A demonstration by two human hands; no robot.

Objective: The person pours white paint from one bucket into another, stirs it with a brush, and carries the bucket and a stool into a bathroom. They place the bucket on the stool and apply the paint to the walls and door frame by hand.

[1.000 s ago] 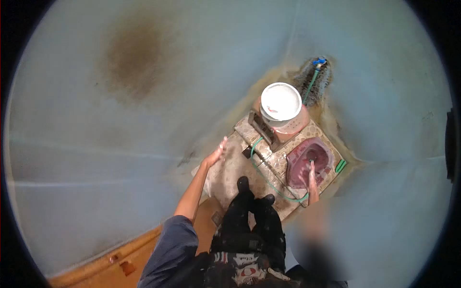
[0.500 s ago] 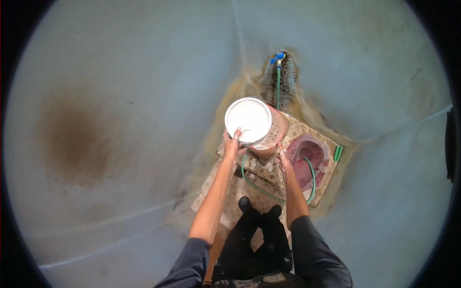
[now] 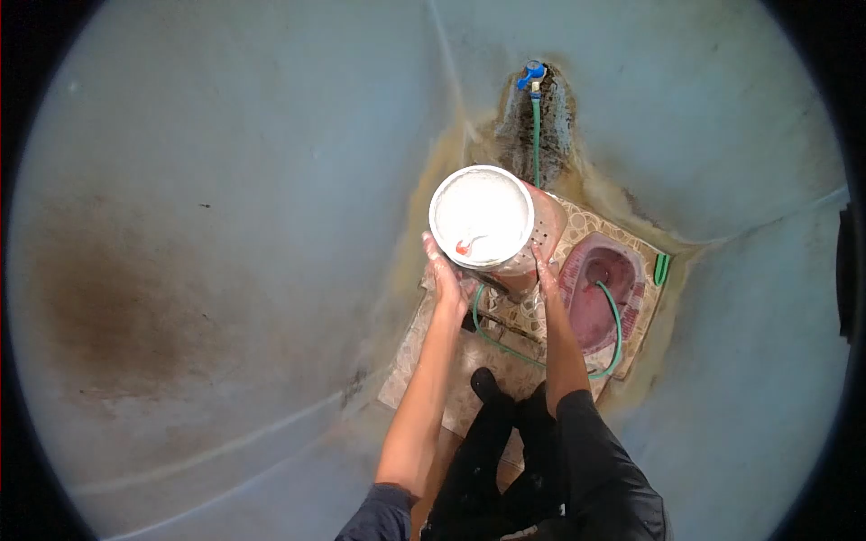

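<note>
Evidently wet: round white plastic bucket (image 3: 483,216) hung over pink perforated basket (image 3: 547,233), twelve o'clock of the feet. Left hand (image 3: 447,272) clamped its seven o'clock side, right hand (image 3: 544,270) its four. Judged stiff, slippery, possibly heavy; best gripped under the rim.

Your bucket (image 3: 481,216) is white with a small red mark inside, and the basket (image 3: 548,230) is pale pink, dotted with holes. You see a green hose (image 3: 536,135), a blue tap (image 3: 532,72) and a maroon pan (image 3: 591,311). The floor tiles (image 3: 532,311) show a beige pebble pattern, and the walls (image 3: 225,135) are pale blue, stained brown.
</note>
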